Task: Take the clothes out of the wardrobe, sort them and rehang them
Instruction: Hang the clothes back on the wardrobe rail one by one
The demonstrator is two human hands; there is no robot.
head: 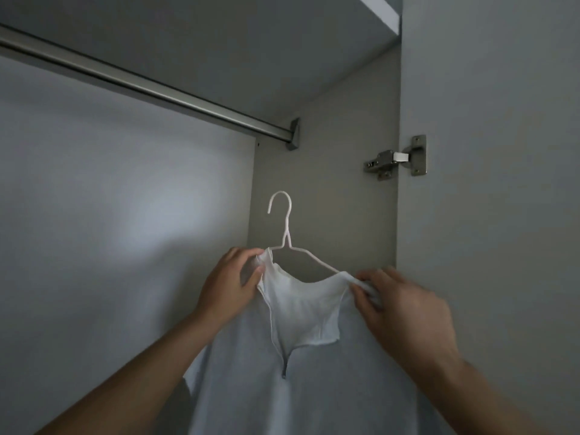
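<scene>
Forearms reach up from the bottom corners of the view into the open wardrobe [125, 183], both raised toward a pale garment [301, 387] on a white hanger [287, 233]. The left hand [230, 287] is bent at the wrist, fingers curled over the left shoulder of the garment where it meets the hanger, thumb pressed against the cloth at the collar; it grips the fabric there. The right hand [405, 312], slightly blurred, comes in palm down from the right, its fingers pinching the right shoulder edge of the garment at the hanger's sloping arm.

The garment hangs between the two hands, its neckline open with a short zip at the front and a white lining showing inside. The hanger's hook stands free above the hands, well below the metal rail [150, 86], touching nothing. The rail runs diagonally from upper left to its bracket [293, 135] on the side panel. A door hinge [397, 158] sits to the right.
</scene>
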